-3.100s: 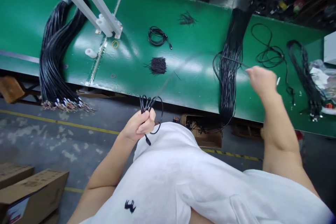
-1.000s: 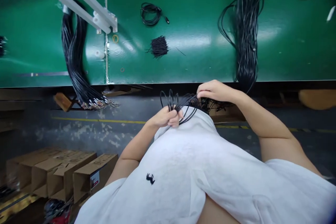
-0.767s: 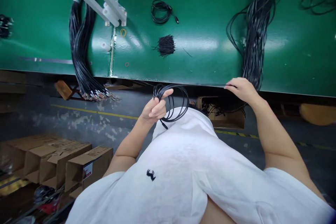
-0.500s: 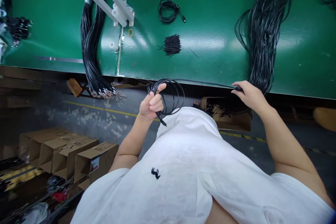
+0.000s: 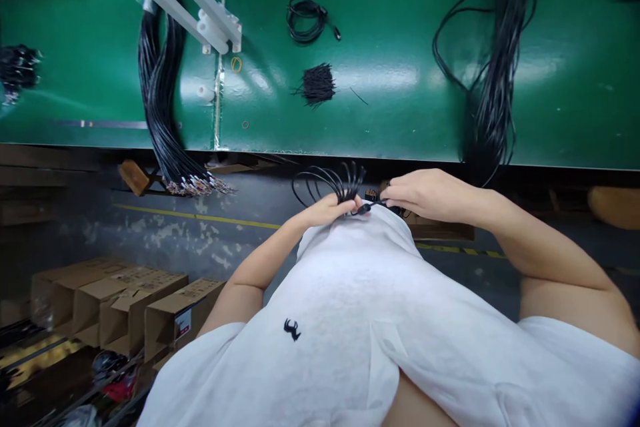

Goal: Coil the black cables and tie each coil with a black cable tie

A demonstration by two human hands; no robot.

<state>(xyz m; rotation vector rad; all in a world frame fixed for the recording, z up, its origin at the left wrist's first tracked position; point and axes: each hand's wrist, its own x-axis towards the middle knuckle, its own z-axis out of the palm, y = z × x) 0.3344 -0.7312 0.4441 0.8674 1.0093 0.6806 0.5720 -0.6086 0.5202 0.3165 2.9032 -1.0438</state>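
Note:
My left hand (image 5: 327, 208) is closed round a coil of thin black cable (image 5: 325, 183), whose loops fan out above my fingers just below the edge of the green table (image 5: 400, 120). My right hand (image 5: 425, 193) is close beside it, fingers pinched on the cable's free end with its small plug (image 5: 364, 208). Both hands sit against my white shirt.
A long bundle of black cables (image 5: 493, 93) lies on the table at the right and hangs over the edge. Another bundle (image 5: 160, 107) hangs over at the left. A small coiled cable (image 5: 305, 13) and a heap of black ties (image 5: 316, 83) lie mid-table. Cardboard boxes (image 5: 125, 307) stand on the floor.
My right hand has come back from the table edge to my left hand, bringing the cable's end with it. The coil has turned so that its loops stand up.

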